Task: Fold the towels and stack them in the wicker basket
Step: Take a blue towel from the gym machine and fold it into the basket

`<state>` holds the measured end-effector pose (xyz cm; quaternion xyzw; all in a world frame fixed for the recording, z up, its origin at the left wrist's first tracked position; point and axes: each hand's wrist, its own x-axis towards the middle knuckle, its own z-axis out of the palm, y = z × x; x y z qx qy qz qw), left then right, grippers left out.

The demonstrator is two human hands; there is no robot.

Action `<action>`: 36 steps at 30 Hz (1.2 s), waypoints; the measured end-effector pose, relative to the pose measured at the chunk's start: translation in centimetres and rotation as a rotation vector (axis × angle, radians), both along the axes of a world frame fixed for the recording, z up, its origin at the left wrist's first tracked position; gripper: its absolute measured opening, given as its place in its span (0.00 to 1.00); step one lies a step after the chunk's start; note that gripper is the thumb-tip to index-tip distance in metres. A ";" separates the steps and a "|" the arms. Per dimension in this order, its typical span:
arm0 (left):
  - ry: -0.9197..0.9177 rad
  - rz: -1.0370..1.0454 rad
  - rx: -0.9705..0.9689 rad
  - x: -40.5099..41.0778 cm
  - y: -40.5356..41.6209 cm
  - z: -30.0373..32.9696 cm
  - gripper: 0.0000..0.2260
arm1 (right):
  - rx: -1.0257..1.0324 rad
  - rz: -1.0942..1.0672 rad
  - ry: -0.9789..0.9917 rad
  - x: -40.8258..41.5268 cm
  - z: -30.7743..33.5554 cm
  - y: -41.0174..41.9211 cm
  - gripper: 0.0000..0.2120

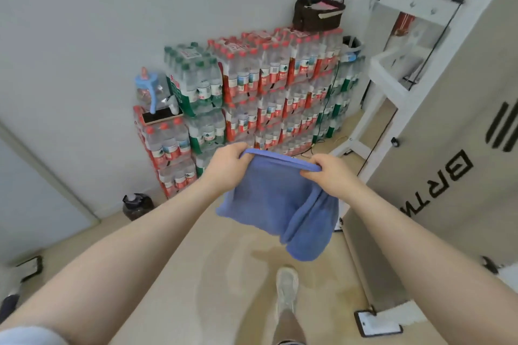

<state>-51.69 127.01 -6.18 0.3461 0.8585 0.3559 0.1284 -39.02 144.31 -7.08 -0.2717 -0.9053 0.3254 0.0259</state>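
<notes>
**Blue towel held up by its top hem, basket well ahead**

The person holds a soft blue terry-cloth towel [276, 204] out in front of the body, in the air over the pale floor [173, 274], with both arms stretched forward. The left hand [228, 166] pinches the hem at its 9 o'clock end and the right hand [329, 173] pinches it at the 3 o'clock end, so the edge runs taut between them while the rest hangs free towards 6 o'clock. That hold probably serves to let the cloth drop straight before it is folded (the lower right part hangs bunched and doubled, so it is not yet flat).

On each hand the fingers are curled and clamped on the hem: the fabric edge passes over the knuckles and disappears under the curled fingertips, with the thumbs hidden behind the cloth.

The dark brown woven wicker basket [318, 15] with looped handles stands at about 1 o'clock, well apart from the hands, on top of a stacked wall of shrink-wrapped water bottle packs [266, 87]. It holds something pink and pale, too small to identify. A foot in a grey shoe [286, 288] shows at 6 o'clock.
</notes>
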 end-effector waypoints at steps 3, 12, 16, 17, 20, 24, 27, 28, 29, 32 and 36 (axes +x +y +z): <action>0.051 -0.020 -0.050 -6.4 4.8 -1.0 0.12 | -0.004 0.027 -0.038 -6.1 -1.4 7.7 0.14; 0.147 0.119 -0.158 -25.0 17.6 -0.2 0.18 | 0.040 0.089 0.023 -25.0 2.3 25.1 0.11; 0.196 0.210 -0.193 -33.0 20.2 0.8 0.15 | 0.031 0.096 0.040 -33.8 3.3 29.1 0.19; 0.206 0.221 -0.211 -35.3 20.4 0.9 0.15 | 0.042 0.096 0.042 -36.0 3.4 30.1 0.19; 0.252 0.257 -0.229 -42.2 21.1 1.4 0.18 | 0.041 0.084 0.087 -42.5 3.9 32.7 0.15; 0.301 0.312 -0.189 -50.8 23.0 1.5 0.16 | 0.008 0.069 0.194 -50.6 4.4 34.7 0.06; 0.311 0.300 -0.178 -56.6 24.5 2.3 0.14 | 0.045 0.028 0.225 -56.7 4.8 36.0 0.05; 0.310 0.293 -0.185 -58.6 24.8 2.7 0.14 | 0.078 0.020 0.221 -58.6 5.0 36.4 0.05; 0.321 0.292 -0.182 -60.6 25.2 3.2 0.14 | 0.118 0.020 0.214 -60.4 5.2 36.8 0.06; 0.372 0.335 -0.165 -66.1 26.5 4.5 0.14 | 0.195 0.024 0.242 -65.2 5.5 37.5 0.12; 0.458 0.415 -0.363 -69.5 27.8 2.5 0.13 | 0.190 0.022 0.188 -69.7 4.2 38.5 0.15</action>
